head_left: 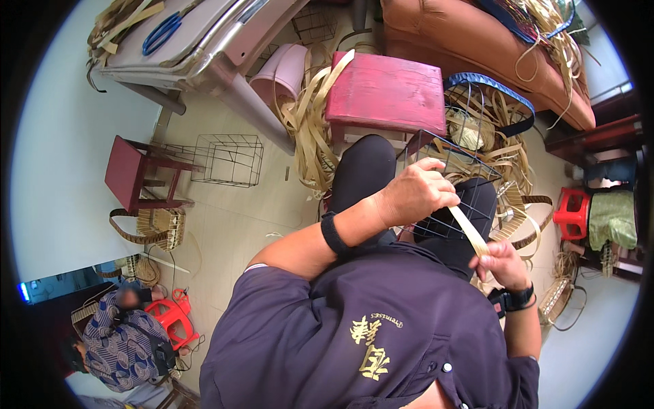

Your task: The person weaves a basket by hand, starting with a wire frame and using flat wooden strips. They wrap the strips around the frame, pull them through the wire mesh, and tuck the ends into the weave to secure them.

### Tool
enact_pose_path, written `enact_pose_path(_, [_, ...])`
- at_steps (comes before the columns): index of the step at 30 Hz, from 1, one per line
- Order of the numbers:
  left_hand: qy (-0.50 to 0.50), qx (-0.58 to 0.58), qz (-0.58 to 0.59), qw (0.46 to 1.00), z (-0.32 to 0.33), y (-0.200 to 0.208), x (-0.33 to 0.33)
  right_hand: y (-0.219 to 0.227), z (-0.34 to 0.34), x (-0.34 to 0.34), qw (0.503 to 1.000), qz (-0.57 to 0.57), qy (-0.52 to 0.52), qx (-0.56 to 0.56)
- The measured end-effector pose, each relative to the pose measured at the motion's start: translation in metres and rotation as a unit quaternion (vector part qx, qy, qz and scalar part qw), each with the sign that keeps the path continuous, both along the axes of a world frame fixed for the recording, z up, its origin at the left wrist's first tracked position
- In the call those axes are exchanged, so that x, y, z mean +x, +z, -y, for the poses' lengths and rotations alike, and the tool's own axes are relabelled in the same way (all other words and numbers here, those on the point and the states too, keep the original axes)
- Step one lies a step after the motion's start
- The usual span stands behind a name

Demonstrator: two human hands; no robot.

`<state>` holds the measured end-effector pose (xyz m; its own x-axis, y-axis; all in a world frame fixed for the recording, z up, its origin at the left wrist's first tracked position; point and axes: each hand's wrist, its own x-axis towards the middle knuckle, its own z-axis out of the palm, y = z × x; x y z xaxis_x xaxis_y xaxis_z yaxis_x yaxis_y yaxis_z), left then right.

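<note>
Strip [466,225]: pale, stretched between both hands.
Left hand [420,193]: fingers closed on strip.
Right hand [505,264]: fingers pinched on it too.
Wire frame [443,223]: lap's [364,172] right edge.

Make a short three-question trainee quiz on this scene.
1. True or false: the left hand and the right hand both hold the pale strip.

2. Pick one. The bin near the red stool is:
A) green
B) pink
C) black

3. Fill in: as pictured, the blue handle arches to the ____ of the red stool.

Key: 1. True. 2. B. 3. right.
</note>
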<state>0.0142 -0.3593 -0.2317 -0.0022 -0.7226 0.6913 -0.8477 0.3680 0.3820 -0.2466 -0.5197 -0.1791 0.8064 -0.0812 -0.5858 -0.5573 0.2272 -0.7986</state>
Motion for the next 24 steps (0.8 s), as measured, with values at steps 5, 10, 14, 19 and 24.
enact_pose_path(5, [0.070, 0.026, -0.053, 0.996, -0.019, -0.025, 0.022, 0.013, 0.015, -0.075, 0.996, -0.085, -0.012, -0.017])
enact_pose_path(10, [0.120, 0.019, -0.163, 0.979, -0.018, -0.021, 0.043, 0.025, 0.002, -0.114, 0.991, -0.117, -0.063, -0.017])
enact_pose_path(14, [0.146, 0.098, -0.292, 0.940, -0.012, -0.008, 0.059, 0.025, -0.011, -0.089, 0.986, -0.129, -0.110, 0.004])
enact_pose_path(19, [0.085, 0.178, -0.242, 0.950, 0.020, 0.005, 0.079, 0.032, -0.023, -0.068, 0.988, -0.067, -0.102, 0.097])
enact_pose_path(24, [0.017, 0.220, -0.218, 0.951, 0.042, 0.018, 0.088, 0.063, 0.011, -0.096, 0.997, -0.053, 0.007, 0.060])
